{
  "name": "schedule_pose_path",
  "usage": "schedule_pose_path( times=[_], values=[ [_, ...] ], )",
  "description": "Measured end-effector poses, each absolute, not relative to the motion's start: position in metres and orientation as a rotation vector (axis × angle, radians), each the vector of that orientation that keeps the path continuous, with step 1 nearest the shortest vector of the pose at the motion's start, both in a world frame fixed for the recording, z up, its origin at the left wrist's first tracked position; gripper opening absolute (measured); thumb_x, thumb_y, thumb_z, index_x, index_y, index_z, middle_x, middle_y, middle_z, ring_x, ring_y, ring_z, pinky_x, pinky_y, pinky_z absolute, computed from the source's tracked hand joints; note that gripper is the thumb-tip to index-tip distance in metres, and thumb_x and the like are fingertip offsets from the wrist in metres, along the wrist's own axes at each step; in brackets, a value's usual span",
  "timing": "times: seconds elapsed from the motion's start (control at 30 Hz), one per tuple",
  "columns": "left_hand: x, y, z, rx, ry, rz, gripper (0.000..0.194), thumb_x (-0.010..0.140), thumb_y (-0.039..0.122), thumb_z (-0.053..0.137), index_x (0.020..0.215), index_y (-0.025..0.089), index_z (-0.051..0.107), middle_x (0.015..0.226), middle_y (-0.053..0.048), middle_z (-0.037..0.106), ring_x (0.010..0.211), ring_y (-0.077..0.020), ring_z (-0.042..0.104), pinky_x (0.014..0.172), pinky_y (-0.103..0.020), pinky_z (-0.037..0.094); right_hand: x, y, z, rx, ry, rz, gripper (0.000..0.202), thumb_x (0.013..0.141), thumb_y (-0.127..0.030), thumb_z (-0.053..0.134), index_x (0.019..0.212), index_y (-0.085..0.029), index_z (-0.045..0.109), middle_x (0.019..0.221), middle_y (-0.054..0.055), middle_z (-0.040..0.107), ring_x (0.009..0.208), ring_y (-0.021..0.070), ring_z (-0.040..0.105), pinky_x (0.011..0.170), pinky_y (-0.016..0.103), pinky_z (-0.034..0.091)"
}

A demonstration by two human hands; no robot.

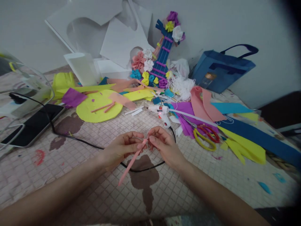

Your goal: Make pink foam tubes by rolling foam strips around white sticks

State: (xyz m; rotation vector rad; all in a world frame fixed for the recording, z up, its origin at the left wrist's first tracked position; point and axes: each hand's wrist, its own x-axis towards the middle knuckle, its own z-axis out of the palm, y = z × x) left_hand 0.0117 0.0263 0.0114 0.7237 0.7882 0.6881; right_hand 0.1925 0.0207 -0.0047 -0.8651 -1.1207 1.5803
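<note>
Between both hands, above the tiled-pattern tabletop, is a narrow pink strip [130, 166], perhaps paper or felt, slanting down to the left. My left hand [124, 146] pinches it near its upper end. The fingertips of my right hand [162, 142] close on that same upper end. A white glue gun [162, 112] lies just beyond my hands, a glue stick in its back and a small red light lit. Left of it is a yellow round piece [101, 108] with thin pink rolled strips [103, 107] on it.
Yellow-and-red scissors [207, 135] lie on purple material at right. A decorated blue guitar shape [162, 58] leans at the back beside a blue bag [223, 69]. At left are a phone [33, 124] and a power strip [25, 102]. A black cable [80, 139] crosses the table.
</note>
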Motion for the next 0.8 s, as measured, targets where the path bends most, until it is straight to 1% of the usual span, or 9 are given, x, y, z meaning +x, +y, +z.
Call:
schedule_pose_path(
  times=[0.13,0.27,0.37,0.43,0.5,0.57,0.7,0.8],
  values=[
    [0.012,0.025,0.011,0.771,0.766,0.702,0.031,0.068,0.017,0.077,0.093,0.015,0.059,0.077,-0.001,0.067,0.066,-0.0084,0.058,0.06,-0.019,0.042,0.192,0.019,-0.003,-0.828,-1.183,1.591,0.019,0.079,-0.032,0.067,0.087,-0.02,0.054,0.077,-0.002,0.056,0.062,0.0089,0.054,0.055,0.023,0.045],
    [0.013,0.026,0.011,0.802,0.763,0.718,0.033,0.066,0.016,0.078,0.092,0.015,0.058,0.075,0.0,0.066,0.07,-0.0103,0.06,0.063,-0.02,0.042,0.192,0.017,-0.001,-0.87,-1.225,1.596,0.023,0.076,-0.032,0.069,0.089,-0.022,0.053,0.08,-0.002,0.055,0.068,0.0105,0.056,0.057,0.023,0.045],
    [0.012,0.027,0.012,0.813,0.765,0.721,0.032,0.066,0.016,0.077,0.092,0.015,0.059,0.077,0.0,0.065,0.068,-0.0091,0.059,0.063,-0.02,0.041,0.193,0.018,-0.003,-0.82,-1.237,1.564,0.029,0.076,-0.039,0.069,0.093,-0.022,0.053,0.084,-0.001,0.056,0.065,0.01,0.054,0.057,0.024,0.045],
    [0.01,0.029,0.013,0.835,0.789,0.742,0.031,0.065,0.016,0.078,0.091,0.015,0.06,0.077,0.001,0.065,0.067,-0.0079,0.057,0.063,-0.02,0.041,0.194,0.019,-0.004,-0.791,-1.187,1.55,0.03,0.079,-0.047,0.063,0.094,-0.022,0.053,0.085,0.0,0.055,0.062,0.0095,0.052,0.055,0.024,0.044],
    [0.009,0.031,0.015,0.896,0.83,0.785,0.03,0.064,0.016,0.078,0.088,0.015,0.06,0.076,0.001,0.063,0.067,-0.0079,0.056,0.064,-0.02,0.041,0.194,0.02,-0.005,-0.822,-1.108,1.552,0.03,0.084,-0.051,0.055,0.091,-0.021,0.054,0.082,0.0,0.054,0.06,0.0096,0.05,0.052,0.024,0.043],
    [0.007,0.033,0.017,0.98,0.876,0.837,0.028,0.063,0.016,0.079,0.084,0.014,0.061,0.075,0.002,0.062,0.067,-0.0086,0.055,0.063,-0.021,0.041,0.194,0.021,-0.005,-0.867,-1.045,1.567,0.031,0.086,-0.051,0.05,0.086,-0.02,0.055,0.077,0.0,0.054,0.058,0.0099,0.048,0.05,0.023,0.041],
    [0.003,0.035,0.023,1.16,0.937,0.891,0.023,0.064,0.02,0.077,0.08,0.014,0.062,0.074,0.001,0.061,0.065,-0.0096,0.054,0.06,-0.021,0.041,0.194,0.021,-0.005,-0.88,-1.011,1.603,0.032,0.087,-0.049,0.05,0.081,-0.019,0.058,0.072,0.0,0.054,0.055,0.0098,0.047,0.049,0.023,0.039],
    [0.002,0.036,0.027,1.303,0.983,0.909,0.02,0.066,0.022,0.076,0.078,0.013,0.063,0.073,-0.001,0.062,0.065,-0.0104,0.054,0.059,-0.022,0.041,0.194,0.021,-0.006,-0.89,-1.037,1.59,0.029,0.087,-0.046,0.051,0.08,-0.018,0.059,0.071,0.0,0.055,0.054,0.0093,0.047,0.048,0.023,0.039]
  ],
)
